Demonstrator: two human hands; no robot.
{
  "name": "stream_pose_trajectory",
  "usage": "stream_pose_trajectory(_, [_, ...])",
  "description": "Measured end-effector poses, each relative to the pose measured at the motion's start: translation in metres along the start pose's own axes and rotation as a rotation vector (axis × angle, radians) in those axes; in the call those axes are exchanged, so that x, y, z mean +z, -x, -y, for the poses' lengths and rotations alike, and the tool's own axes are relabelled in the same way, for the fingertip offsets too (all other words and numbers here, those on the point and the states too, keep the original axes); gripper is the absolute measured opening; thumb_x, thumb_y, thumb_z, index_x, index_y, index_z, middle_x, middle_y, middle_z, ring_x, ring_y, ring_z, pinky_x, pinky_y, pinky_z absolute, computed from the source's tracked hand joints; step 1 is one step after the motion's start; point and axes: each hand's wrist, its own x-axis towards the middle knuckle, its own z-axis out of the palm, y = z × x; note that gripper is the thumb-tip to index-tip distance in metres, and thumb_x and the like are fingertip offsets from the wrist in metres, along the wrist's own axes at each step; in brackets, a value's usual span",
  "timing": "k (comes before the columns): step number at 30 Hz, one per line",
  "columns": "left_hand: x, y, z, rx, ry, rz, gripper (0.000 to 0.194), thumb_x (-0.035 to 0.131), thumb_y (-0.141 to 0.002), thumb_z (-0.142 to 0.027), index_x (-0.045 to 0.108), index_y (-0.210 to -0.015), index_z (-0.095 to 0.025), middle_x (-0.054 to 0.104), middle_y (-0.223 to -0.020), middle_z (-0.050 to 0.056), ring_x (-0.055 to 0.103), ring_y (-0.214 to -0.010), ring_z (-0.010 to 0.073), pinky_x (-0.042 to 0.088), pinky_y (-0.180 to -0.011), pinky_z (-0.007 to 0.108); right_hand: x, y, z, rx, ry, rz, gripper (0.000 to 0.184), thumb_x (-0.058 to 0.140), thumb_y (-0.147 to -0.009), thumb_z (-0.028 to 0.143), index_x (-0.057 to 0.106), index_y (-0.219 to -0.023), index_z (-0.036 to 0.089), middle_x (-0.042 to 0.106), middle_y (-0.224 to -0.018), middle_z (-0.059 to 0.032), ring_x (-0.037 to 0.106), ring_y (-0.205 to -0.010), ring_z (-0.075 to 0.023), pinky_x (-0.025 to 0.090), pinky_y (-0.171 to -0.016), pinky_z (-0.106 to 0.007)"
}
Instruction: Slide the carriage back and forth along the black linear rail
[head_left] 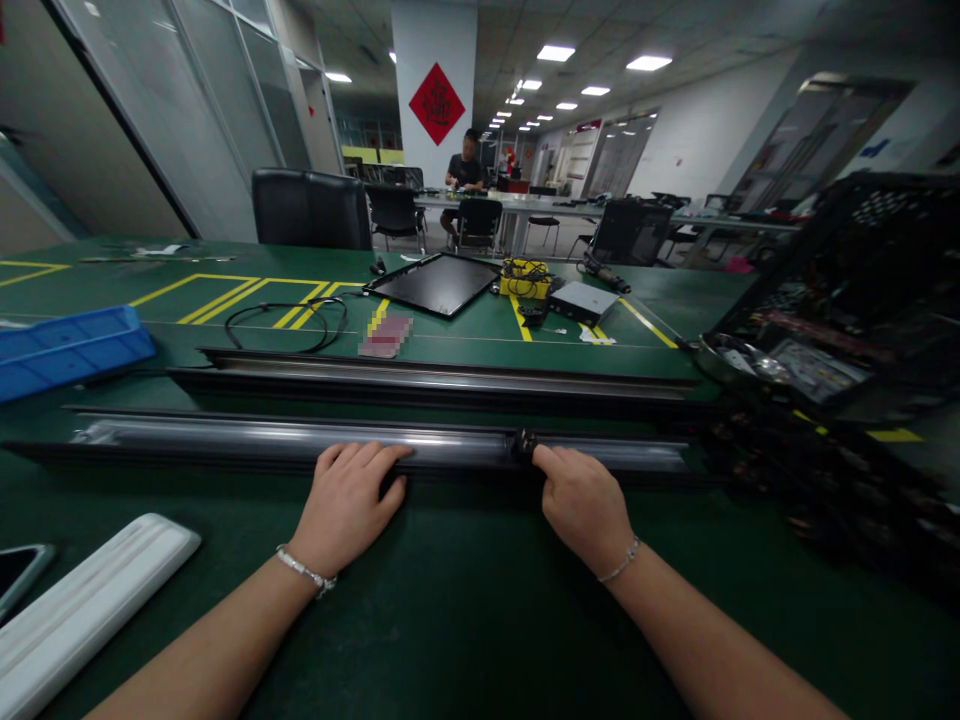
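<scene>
A long black channel (450, 446) with a shiny metallic inner face lies across the green table in front of me. My left hand (349, 505) grips its near wall, fingers over the edge and thumb apart on the near side. Farther right, my right hand (586, 500) is closed, its thumb and index finger pinching a small black part (523, 443) that sits in the channel. The part's lower side and the fingertips behind it are hidden. Just beyond lies a second, similar black channel (435, 383), touched by neither hand.
A blue bin (75, 345) stands at left, above a white bar (90, 600) and a phone (22, 575). Farther back are a black panel (439, 283), a yellow box (526, 278), a grey device (583, 302) and a cable (289, 325). Dark equipment crowds the right. A person (466, 165) sits far off.
</scene>
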Motion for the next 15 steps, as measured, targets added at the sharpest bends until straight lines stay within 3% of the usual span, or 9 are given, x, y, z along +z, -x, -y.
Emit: stream_pose_trajectory(15, [-0.0022, -0.0006, -0.0019, 0.001, -0.009, -0.002, 0.029, 0.045, -0.083, -0.033, 0.059, -0.108, -0.027, 0.064, -0.093, 0.002, 0.056, -0.091, 0.0207, 0.032, -0.088, 0.040, 0.0009, 0.0000, -0.0051, 0.025, 0.039, -0.006, 0.022, 0.041, -0.078, 0.008, 0.059, -0.078, 0.020, 0.059, -0.069, -0.0009, 0.049, -0.065, -0.0132, 0.028, -0.064, -0.026])
